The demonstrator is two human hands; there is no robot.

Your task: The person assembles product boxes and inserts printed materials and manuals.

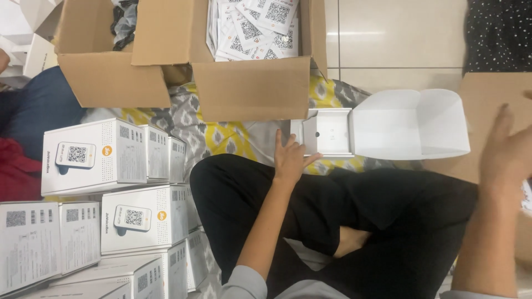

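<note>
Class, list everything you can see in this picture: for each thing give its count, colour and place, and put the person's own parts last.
open box: one, white, lid flapped open, on the cloth ahead of the knees.
cartons: two, brown, open, at the top; the right one holds printed cards.
packed boxes: about ten, white, stacked at the left.
cloth: one, grey, yellow and white pattern, under the boxes.
floor tiles: pale, top right.
cardboard sheet: one, brown, at the right.
trousers: black, legs crossed.
left hand: touching the open box's edge.
right hand: raised, open, blurred, over the cardboard sheet.
</note>
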